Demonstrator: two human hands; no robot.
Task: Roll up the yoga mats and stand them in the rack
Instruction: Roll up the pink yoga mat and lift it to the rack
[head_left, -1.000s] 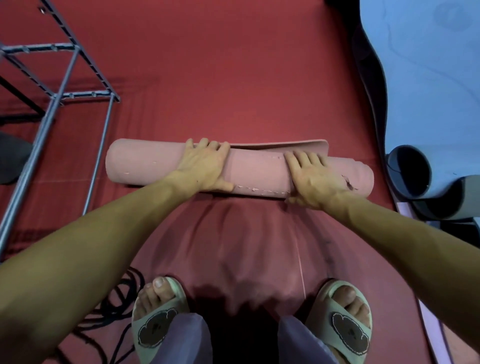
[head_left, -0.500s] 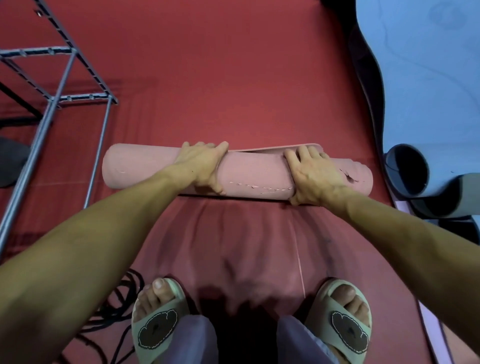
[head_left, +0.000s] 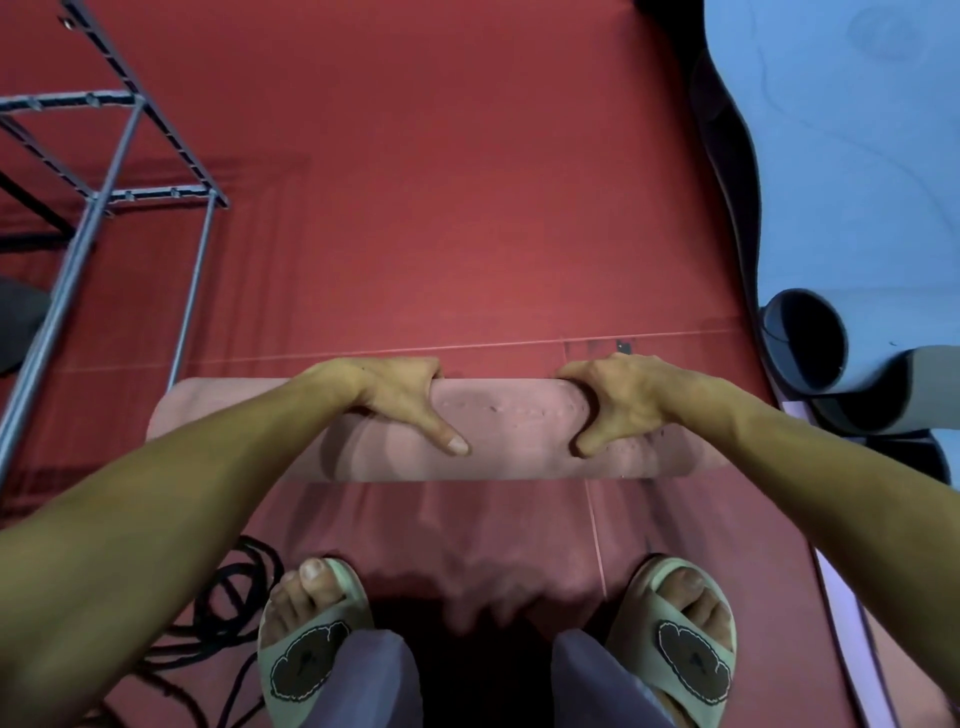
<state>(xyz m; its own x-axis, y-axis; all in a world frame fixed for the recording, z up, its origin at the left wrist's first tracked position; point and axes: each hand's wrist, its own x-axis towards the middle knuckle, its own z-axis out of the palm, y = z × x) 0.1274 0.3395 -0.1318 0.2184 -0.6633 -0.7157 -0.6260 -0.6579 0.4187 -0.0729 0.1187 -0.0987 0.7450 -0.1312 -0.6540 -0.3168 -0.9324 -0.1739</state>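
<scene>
Gripping it mid-length, the mat (head_left: 509, 431) is clasped by the left hand (head_left: 389, 395) and right hand (head_left: 618, 400) — soft, springy foam, best held firmly to prevent unrolling.

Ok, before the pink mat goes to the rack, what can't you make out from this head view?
- Fingertips of the left hand and right hand: curled over the far side of the rolled pink foam yoga mat.
- Mat's loose end: hidden behind the roll.
- Mat's left end: covered by the left forearm, blurred.
- Grey metal tube rack: cut by the left and top edges; contents unseen.
- Grey rolled mats: cut by the right edge.
</scene>
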